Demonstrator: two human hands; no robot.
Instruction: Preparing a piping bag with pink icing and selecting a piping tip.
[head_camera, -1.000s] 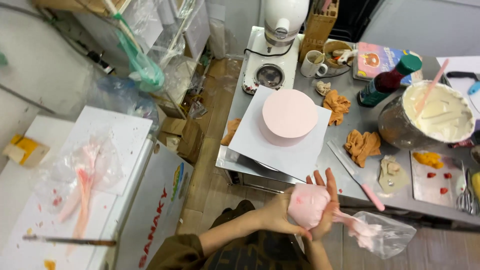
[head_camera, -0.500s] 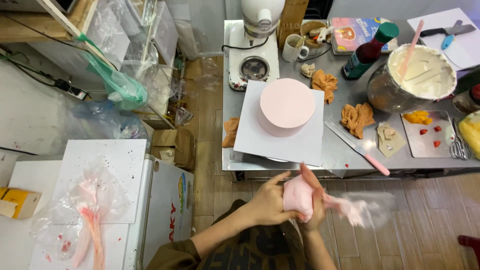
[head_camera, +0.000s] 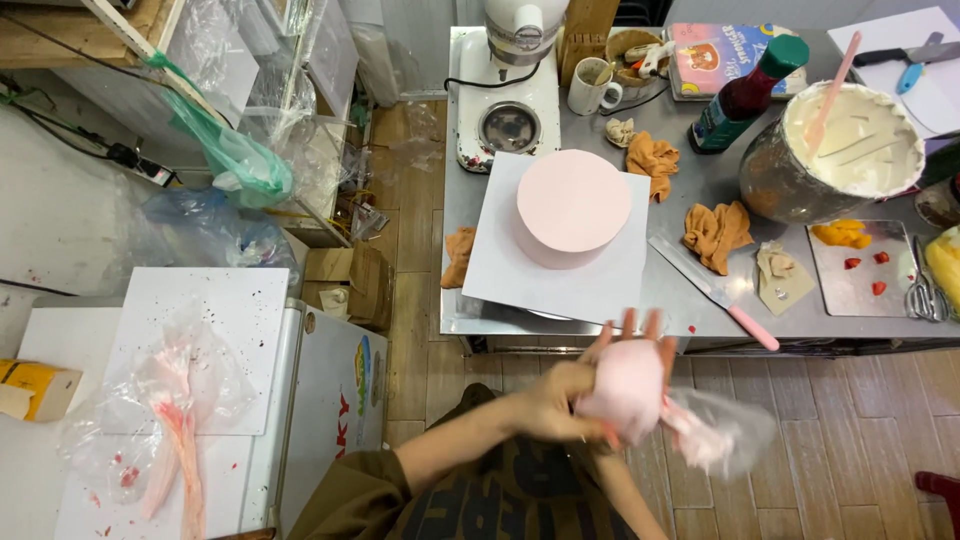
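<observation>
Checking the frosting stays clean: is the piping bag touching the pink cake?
Apart. The head view shows the piping bag held by both hands off the table, clear of the pink cake.

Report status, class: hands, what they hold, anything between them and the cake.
Left hand and right hand both wrapped round pink piping bag, off the table. Pink cake on white board. Nothing between.

Pretty bright, even light from overhead, shadows are soft and short. The steel worktop (head_camera: 690, 190) picks up a dull sheen near its far edge. Hands and piping bag (head_camera: 640, 395) are motion-blurred; edges bow a bit, wide-angle style.
</observation>
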